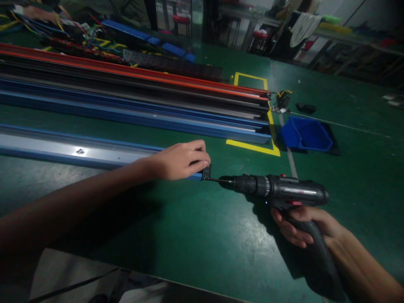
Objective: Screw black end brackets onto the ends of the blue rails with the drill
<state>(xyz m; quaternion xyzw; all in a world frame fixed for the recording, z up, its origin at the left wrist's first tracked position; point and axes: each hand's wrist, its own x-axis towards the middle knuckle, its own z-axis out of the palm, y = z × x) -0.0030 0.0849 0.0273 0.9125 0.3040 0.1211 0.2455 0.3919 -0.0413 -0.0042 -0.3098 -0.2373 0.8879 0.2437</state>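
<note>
My right hand [298,225] is wrapped round the handle of a black cordless drill [284,189], which lies nearly level and points left. Its long thin bit [217,180] reaches the small black end bracket [206,171] at the right end of a blue and silver metal profile [63,147]. My left hand [183,160] is closed over that end, thumb and fingers gripping the bracket against the profile. The fingers partly hide where bracket and profile meet. A dark mark [80,151] shows on the profile's bright face.
Several long profiles, with a blue one [189,122] and an orange one [158,75], lie beyond on the green surface [195,235]. A blue bin [307,134] and a tape measure [283,99] sit at right. Wires [85,35] and a person's hand [41,12] are at upper left.
</note>
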